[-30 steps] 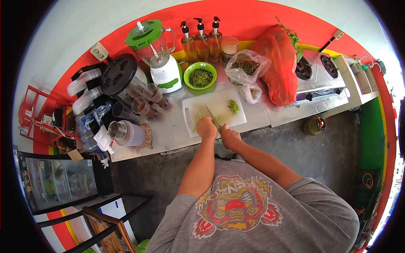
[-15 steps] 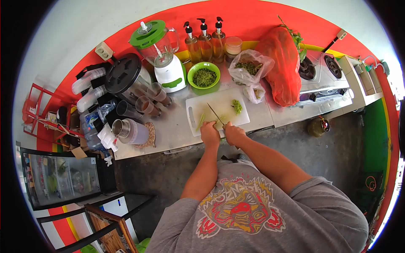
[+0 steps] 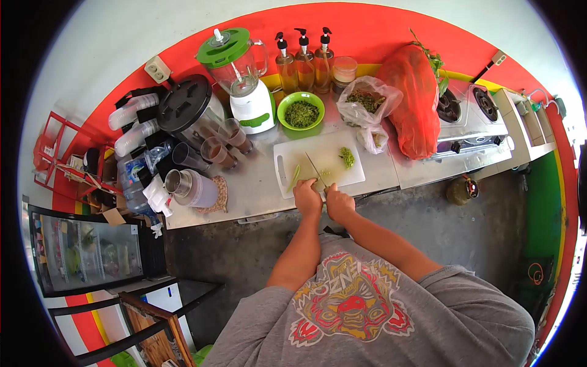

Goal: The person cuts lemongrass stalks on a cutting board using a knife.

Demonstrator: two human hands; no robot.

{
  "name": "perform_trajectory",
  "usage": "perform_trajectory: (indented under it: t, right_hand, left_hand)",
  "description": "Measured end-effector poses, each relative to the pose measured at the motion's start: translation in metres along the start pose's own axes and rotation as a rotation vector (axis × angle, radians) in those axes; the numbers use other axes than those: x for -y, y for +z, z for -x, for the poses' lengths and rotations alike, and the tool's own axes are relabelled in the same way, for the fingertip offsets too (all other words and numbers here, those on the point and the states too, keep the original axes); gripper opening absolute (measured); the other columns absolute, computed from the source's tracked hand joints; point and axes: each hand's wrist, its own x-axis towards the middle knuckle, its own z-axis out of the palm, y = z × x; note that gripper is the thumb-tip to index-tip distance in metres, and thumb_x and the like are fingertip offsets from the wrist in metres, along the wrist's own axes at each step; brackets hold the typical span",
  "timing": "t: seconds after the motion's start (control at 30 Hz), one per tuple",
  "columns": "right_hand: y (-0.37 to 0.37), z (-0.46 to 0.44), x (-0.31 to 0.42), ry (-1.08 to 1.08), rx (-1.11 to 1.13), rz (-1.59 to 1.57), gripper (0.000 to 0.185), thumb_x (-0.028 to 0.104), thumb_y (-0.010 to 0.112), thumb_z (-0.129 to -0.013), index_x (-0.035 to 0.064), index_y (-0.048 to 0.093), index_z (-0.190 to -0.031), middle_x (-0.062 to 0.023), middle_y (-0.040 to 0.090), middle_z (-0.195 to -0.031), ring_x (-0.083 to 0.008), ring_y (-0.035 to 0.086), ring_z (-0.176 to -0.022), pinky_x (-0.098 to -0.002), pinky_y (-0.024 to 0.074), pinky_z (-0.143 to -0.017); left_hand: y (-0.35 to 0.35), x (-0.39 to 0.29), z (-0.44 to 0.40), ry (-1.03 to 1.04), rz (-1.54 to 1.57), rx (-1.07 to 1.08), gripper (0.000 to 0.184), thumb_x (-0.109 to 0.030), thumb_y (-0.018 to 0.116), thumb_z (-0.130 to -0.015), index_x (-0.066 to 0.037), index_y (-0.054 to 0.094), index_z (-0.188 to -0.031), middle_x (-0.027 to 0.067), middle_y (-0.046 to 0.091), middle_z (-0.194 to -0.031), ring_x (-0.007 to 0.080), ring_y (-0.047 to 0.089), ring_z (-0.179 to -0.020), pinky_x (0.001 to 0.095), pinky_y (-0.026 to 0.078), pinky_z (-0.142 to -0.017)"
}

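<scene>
My right hand (image 3: 338, 200) is closed around the handle of a knife (image 3: 316, 169), its blade pointing away from me over a white cutting board (image 3: 290, 148). Just left of it, my left hand (image 3: 307, 194) has its fingers bent together at the board's near edge, pressing on thin green stalks (image 3: 295, 176). The stalks stick out beyond the fingers; how much is under them is hidden. A small heap of chopped greens (image 3: 347, 158) lies at the board's right, with a few bits scattered beside the blade.
A green bowl (image 3: 301, 114) of chopped greens stands behind the board. Around it are a blender (image 3: 247, 104), pump bottles (image 3: 304, 67), an open plastic bag (image 3: 370, 104) and a red bag (image 3: 413, 104). Cups (image 3: 215, 151) stand left, a gas stove (image 3: 474, 119) right.
Both hands have shifted slightly down in view, along with the board and surroundings, as the camera moved a little. The knife and stalks are still held.
</scene>
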Motion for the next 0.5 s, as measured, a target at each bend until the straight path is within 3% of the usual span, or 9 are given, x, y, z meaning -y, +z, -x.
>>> perform_trajectory:
  t: [0.13,0.43,0.5]
  right_hand:
    - [0.007,0.003,0.004,0.076,0.032,-0.075,0.026,0.015,0.058,-0.096,0.0013,0.045,-0.114,-0.0203,0.073,-0.103,-0.033,0.074,-0.097,-0.0423,0.0592,-0.081]
    - [0.008,0.013,0.003,-0.021,0.003,0.034,0.03,0.018,0.059,-0.096,0.0023,0.044,-0.116,-0.0205,0.073,-0.103,-0.033,0.074,-0.096,-0.0421,0.0594,-0.08]
    - [0.015,0.01,0.007,0.105,0.026,-0.09,0.03,0.017,0.06,-0.095,0.0015,0.044,-0.115,-0.0196,0.074,-0.102,-0.0335,0.074,-0.096,-0.0411,0.0596,-0.08]
  left_hand:
    - [-0.004,0.0,0.0,0.012,-0.016,0.013,0.02,-0.009,0.06,-0.091,-0.014,0.076,-0.101,0.0065,0.065,-0.101,0.0317,0.059,-0.1,0.0435,0.051,-0.085]
    - [-0.006,0.011,-0.002,0.048,0.07,0.031,0.018,-0.008,0.064,-0.089,-0.013,0.076,-0.102,0.0071,0.066,-0.1,0.0315,0.059,-0.101,0.0424,0.05,-0.086]
    - [-0.008,0.011,-0.001,0.037,0.1,0.042,0.017,-0.009,0.065,-0.089,-0.012,0.076,-0.101,0.0073,0.067,-0.101,0.0321,0.059,-0.101,0.0423,0.05,-0.087]
